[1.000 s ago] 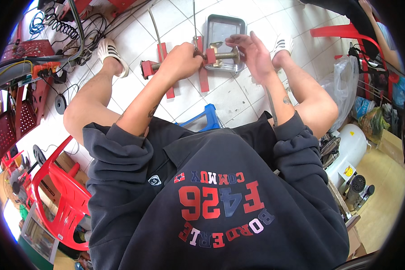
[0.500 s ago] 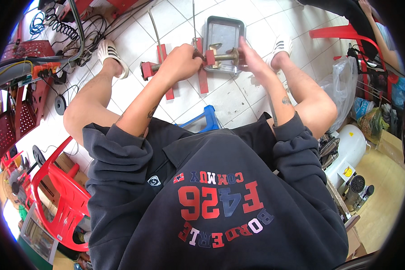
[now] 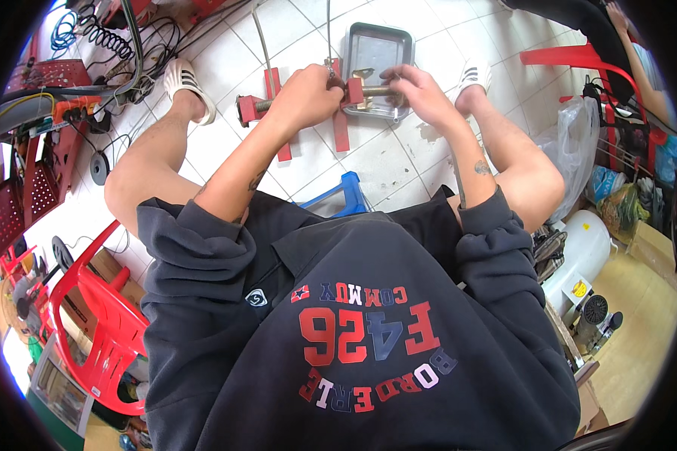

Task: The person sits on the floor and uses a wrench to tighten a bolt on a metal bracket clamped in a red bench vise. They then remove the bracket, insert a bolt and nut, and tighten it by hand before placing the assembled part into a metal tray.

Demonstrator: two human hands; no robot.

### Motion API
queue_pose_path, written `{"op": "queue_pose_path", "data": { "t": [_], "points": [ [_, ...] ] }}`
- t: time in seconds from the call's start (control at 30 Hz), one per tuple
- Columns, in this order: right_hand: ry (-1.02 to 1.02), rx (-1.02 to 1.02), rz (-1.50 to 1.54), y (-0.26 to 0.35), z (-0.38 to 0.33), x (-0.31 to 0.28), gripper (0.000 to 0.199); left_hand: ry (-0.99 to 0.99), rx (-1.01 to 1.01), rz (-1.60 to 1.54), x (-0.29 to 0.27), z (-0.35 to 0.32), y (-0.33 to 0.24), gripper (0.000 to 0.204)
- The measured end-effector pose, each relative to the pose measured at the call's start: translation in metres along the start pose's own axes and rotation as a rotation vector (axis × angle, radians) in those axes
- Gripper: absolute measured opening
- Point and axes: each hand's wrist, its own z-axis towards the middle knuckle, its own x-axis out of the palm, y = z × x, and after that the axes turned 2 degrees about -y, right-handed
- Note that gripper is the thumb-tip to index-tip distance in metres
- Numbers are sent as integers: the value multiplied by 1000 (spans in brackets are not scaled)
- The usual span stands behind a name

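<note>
Both hands on a red clamp-like fixture above the tiled floor — a slip looks like the main risk.

The left hand [image 3: 306, 96] is wrapped tight around the middle of the red fixture [image 3: 278, 113], where a threaded rod runs between its red bars; the right hand [image 3: 421, 92] pinches the brass-coloured end of the rod [image 3: 376, 91] just over the near rim of the metal tray [image 3: 406, 45]. The fixture hangs low over the floor [image 3: 384, 161] between the two sandalled feet, with a blue stool [image 3: 346, 199] beneath the person. If the right grip slides off the rod, small parts could drop — into the tray at best, or onto the tiles — and fingers close to the bars could get nipped.
</note>
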Motion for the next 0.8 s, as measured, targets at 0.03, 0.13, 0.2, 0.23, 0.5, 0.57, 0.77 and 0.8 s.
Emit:
{"op": "queue_pose_path", "data": {
  "t": [0.03,0.13,0.2,0.23,0.5,0.57,0.77,0.8],
  "points": [
    [5,-139,13,-6,0,-1,38,19,-11,-21,0,-1,-1,30],
    [-27,-349,-175,-2,0,-2,35,32,-19,-58,-4,-2,-4,31],
    [-168,-529,-745,6,-9,6,35,-2,-6,-59,0,-2,-3,31],
    [-222,-624,-1049,10,-11,12,27,-8,-20,-48,-1,-3,-3,32],
    [-125,-660,-1294,23,-5,25,17,-22,38,29,3,-1,-1,36],
    [-115,-632,-1257,29,-5,25,13,11,13,6,-1,-4,-7,37],
    [-121,-567,-1176,30,-7,31,13,-10,53,0,0,-7,-9,43],
    [-98,-547,-1206,28,-6,31,11,-9,48,-11,-1,-7,-10,44]
  ]
}}
